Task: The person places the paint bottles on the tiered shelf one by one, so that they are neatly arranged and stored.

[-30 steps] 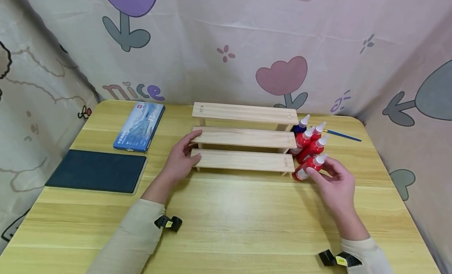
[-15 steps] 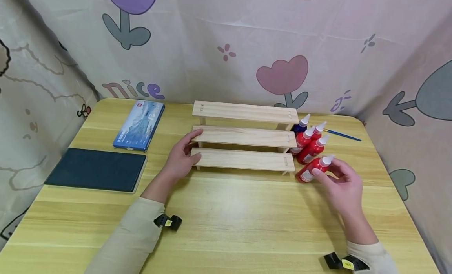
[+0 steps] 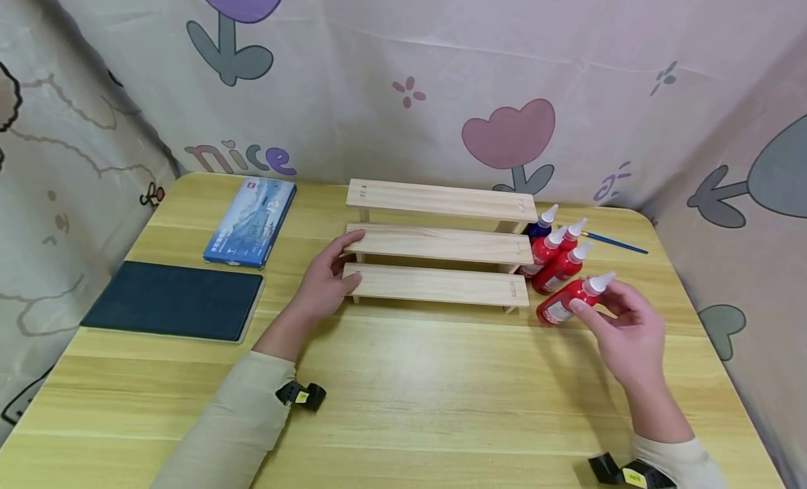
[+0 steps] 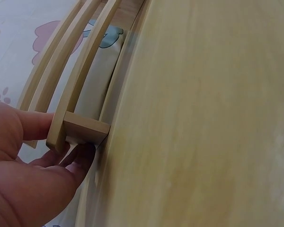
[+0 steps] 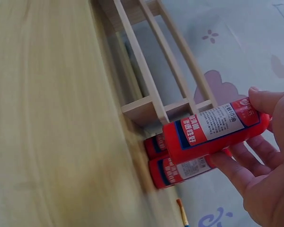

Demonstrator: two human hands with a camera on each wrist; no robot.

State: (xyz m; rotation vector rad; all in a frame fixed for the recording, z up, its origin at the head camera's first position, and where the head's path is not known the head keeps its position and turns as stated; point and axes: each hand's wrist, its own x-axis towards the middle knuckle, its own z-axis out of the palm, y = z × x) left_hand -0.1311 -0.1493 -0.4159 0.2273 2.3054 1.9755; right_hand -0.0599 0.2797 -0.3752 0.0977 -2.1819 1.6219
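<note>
A three-step wooden shelf [image 3: 435, 284] stands across the far middle of the table. My left hand [image 3: 320, 279] grips its left end; in the left wrist view its fingers wrap around the end of the lowest board and the leg [image 4: 87, 127] under it. My right hand [image 3: 630, 328] pinches a red ink bottle [image 3: 564, 303] with a white nozzle cap, thumb on one side and fingers on the other. In the right wrist view, this labelled bottle [image 5: 217, 127] is nearer the camera than other red bottles [image 5: 177, 171] by the shelf's right end.
Several red bottles [image 3: 560, 270] and a dark blue bottle [image 3: 538, 230] stand close to the shelf's right end. Behind them lies a blue paintbrush [image 3: 614, 242]. At the left are a blue box [image 3: 251, 221] and a dark notebook [image 3: 173, 300]. A printed curtain [image 3: 378, 125] hangs behind the table.
My right hand has moved right and slightly nearer with the red ink bottle, which now sits farther from the shelf and other bottles. The left hand stays on the shelf.
</note>
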